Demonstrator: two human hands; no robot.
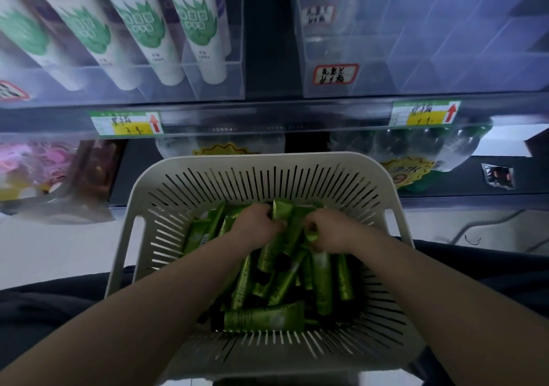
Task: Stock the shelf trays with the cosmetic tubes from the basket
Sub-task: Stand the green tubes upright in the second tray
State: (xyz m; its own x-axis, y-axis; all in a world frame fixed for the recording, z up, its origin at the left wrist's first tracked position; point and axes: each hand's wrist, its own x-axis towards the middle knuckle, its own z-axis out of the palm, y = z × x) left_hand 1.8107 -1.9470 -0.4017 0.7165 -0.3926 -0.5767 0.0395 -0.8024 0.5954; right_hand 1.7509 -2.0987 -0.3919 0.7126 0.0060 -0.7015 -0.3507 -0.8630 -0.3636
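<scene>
A slotted white basket sits in front of me, holding several green cosmetic tubes with black caps in a loose pile. Both hands are down inside it. My left hand has its fingers curled round green tubes at the far side of the pile. My right hand grips green tubes just beside it. Above, on the right, a clear shelf tray with dividers holds a few green tubes at its back. On the left, another clear tray holds white tubes with green leaf prints.
Price labels with red arrows run along the shelf edge. Below the shelf lie pink packaged goods at left and wrapped green bottles at right. A small dark packet lies on the lower shelf at far right.
</scene>
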